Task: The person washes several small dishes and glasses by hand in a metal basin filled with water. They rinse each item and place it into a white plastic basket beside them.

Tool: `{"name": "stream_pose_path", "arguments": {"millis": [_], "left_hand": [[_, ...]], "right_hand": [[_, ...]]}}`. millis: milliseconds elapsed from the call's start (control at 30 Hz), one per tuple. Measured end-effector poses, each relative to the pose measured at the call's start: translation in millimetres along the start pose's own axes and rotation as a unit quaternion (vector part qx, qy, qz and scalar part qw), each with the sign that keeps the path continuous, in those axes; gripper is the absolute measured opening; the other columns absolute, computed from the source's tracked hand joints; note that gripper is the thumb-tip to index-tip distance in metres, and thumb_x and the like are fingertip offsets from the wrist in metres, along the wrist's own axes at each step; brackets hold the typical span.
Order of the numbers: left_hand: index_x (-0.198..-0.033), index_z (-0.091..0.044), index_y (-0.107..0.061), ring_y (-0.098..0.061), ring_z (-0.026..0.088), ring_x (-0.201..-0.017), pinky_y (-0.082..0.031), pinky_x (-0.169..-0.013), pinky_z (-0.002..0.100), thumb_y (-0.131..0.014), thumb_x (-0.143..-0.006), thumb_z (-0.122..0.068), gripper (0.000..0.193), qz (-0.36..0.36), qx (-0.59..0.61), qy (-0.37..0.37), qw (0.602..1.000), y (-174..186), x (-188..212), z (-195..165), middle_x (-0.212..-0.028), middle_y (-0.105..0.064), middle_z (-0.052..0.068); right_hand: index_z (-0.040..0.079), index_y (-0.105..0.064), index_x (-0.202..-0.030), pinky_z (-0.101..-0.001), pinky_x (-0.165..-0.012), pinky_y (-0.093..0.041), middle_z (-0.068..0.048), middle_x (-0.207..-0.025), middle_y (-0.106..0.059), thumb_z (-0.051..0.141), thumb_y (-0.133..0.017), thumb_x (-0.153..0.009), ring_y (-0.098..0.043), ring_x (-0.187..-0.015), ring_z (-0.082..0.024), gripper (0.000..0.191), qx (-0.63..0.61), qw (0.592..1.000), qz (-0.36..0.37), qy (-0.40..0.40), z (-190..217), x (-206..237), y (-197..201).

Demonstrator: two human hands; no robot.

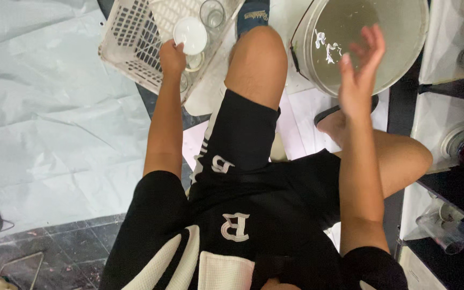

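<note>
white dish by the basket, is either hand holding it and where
The left hand grips the small white dish at its lower left rim, over the white basket. The right hand is open and holds nothing.

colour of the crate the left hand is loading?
White, an openwork plastic crate; head view shows it, with the left hand on a small white dish.

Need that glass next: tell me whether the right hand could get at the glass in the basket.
Probably not easily: the right hand is over the basin, and the raised knee lies between it and the glass.
</note>
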State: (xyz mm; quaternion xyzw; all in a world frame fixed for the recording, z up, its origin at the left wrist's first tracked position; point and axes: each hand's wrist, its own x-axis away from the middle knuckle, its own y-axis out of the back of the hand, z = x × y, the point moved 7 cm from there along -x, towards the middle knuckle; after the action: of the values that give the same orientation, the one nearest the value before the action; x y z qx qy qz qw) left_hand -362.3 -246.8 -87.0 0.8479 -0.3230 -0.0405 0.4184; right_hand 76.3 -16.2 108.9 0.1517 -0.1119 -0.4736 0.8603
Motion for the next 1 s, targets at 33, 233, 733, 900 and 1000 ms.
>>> {"name": "stream_pose_path", "arguments": {"millis": [33, 233, 733, 900, 1000], "left_hand": [[-0.093, 0.001, -0.072, -0.071, 0.038, -0.081, -0.053, -0.074, 0.046, -0.072, -0.093, -0.017, 0.018, -0.006, -0.008, 0.005, 1.0, -4, 1, 2, -0.082, -0.073, 0.021], [-0.097, 0.0, -0.074, -0.069, 0.045, -0.087, -0.052, -0.075, 0.052, -0.072, -0.09, -0.019, 0.02, -0.02, -0.092, -0.038, 0.995, -17, -10, 3, -0.093, -0.072, 0.025], [-0.145, -0.005, -0.043, -0.07, 0.043, -0.093, -0.055, -0.078, 0.051, -0.064, -0.098, -0.041, 0.062, 0.077, -0.219, 0.044, 0.972, -33, -1, 13, -0.102, -0.071, 0.024], [-0.152, -0.009, -0.038, -0.07, 0.034, -0.08, -0.052, -0.073, 0.046, -0.071, -0.1, -0.023, 0.062, 0.024, -0.074, -0.076, 0.994, -10, 1, -37, -0.088, -0.072, 0.015], [-0.151, -0.009, -0.042, -0.065, 0.015, -0.071, -0.051, -0.065, 0.032, -0.068, -0.105, -0.008, 0.053, 0.048, 0.128, -0.165, 0.977, 1, 5, -100, -0.091, -0.067, 0.006]], "right_hand": [[0.019, -0.017, -0.167, -0.0409, -0.115, -0.054, -0.016, -0.172, -0.033, 0.007, -0.058, -0.119, -0.052, -0.144, -0.031, 0.064, -0.002, 1.0, 0.001, -0.005, -2, 1, -5], [0.02, -0.017, -0.166, -0.0376, -0.109, -0.058, -0.016, -0.172, -0.028, 0.003, -0.058, -0.119, -0.055, -0.142, -0.029, 0.065, -0.011, 1.0, 0.013, -0.024, -9, 12, -17], [0.017, -0.025, -0.167, -0.0309, -0.097, -0.057, -0.013, -0.173, -0.031, -0.001, -0.058, -0.113, -0.061, -0.134, -0.023, 0.066, -0.016, 0.996, 0.006, -0.088, -31, 19, -19], [0.013, -0.025, -0.164, -0.0335, -0.11, -0.055, -0.012, -0.168, -0.032, 0.002, -0.055, -0.119, -0.062, -0.13, -0.023, 0.055, -0.036, 0.999, -0.019, -0.013, -39, 21, -4], [0.011, -0.026, -0.163, -0.0348, -0.109, -0.055, -0.011, -0.166, -0.036, 0.009, -0.056, -0.121, -0.062, -0.127, -0.023, 0.051, -0.049, 0.997, -0.048, -0.024, -43, 28, 9]]}}
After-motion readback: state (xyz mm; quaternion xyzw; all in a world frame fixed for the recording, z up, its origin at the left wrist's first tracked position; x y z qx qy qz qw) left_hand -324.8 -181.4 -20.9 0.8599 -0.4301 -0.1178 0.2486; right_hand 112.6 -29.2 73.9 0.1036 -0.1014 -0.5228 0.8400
